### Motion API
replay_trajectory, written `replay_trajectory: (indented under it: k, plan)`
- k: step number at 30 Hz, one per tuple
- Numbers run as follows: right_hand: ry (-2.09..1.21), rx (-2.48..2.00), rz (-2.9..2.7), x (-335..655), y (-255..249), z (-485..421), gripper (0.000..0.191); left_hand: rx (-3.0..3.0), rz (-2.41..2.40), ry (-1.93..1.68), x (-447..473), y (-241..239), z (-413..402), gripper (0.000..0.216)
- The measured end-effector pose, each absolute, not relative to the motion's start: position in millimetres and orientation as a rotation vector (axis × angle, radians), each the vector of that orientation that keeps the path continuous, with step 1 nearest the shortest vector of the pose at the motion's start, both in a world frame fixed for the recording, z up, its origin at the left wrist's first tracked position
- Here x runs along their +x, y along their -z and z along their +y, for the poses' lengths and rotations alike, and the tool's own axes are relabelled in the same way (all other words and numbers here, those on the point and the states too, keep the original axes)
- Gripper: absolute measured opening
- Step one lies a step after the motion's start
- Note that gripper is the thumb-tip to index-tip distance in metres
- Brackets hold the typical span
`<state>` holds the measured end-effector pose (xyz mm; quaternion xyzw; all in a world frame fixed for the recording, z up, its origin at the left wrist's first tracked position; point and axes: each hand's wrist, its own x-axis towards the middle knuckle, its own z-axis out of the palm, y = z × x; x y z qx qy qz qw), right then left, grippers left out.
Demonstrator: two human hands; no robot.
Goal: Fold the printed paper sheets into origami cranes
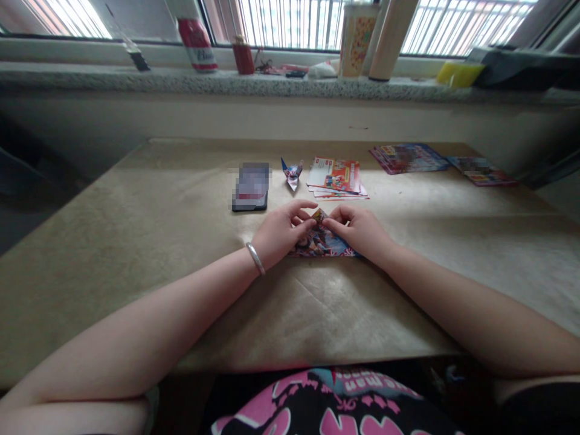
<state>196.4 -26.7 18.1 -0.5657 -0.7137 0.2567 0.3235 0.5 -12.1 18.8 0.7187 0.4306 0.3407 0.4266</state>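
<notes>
Has a dark phone [251, 186] lying flat on the table [136, 241], near the left hand [287, 229]. Wears a silver bangle [255, 258] on that wrist. Curves the left hand half open, resting the thumb on a folded sheet [324, 241] and arching the index finger beside the tip; cannot tell of any grip underneath by the hidden fingertips. Has a small pointed paper figure [292, 174] beyond that hand, between the phone and a stack of printed papers [336, 176]. Has the folded sheet lying on the table between both hands, with its tip pointing away from the body. Bends the right hand [357, 228] nearly closed, pinching the sheet near the tip between thumb and index finger. Has a broad pile [408, 158] and a narrower pile [481, 171] of papers farther right.
</notes>
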Motion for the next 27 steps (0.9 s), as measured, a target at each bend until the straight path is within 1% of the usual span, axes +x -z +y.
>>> replay_trajectory:
  k: [7,14,27]
  plan:
    - [-0.659,-1.480,-1.863,195.3,-20.5,-28.8,0.028,1.888,1.073,-0.942,0.1,-19.1,-14.1,0.026]
    - [-0.657,-1.410,-1.892,192.7,-25.7,-36.5,0.026,1.784,1.049,-1.020,1.4,-25.4,-16.5,0.021]
    - [-0.569,-1.335,-1.877,191.3,-27.4,-42.2,0.021,1.736,1.083,-1.043,5.3,-28.4,-21.6,0.021]
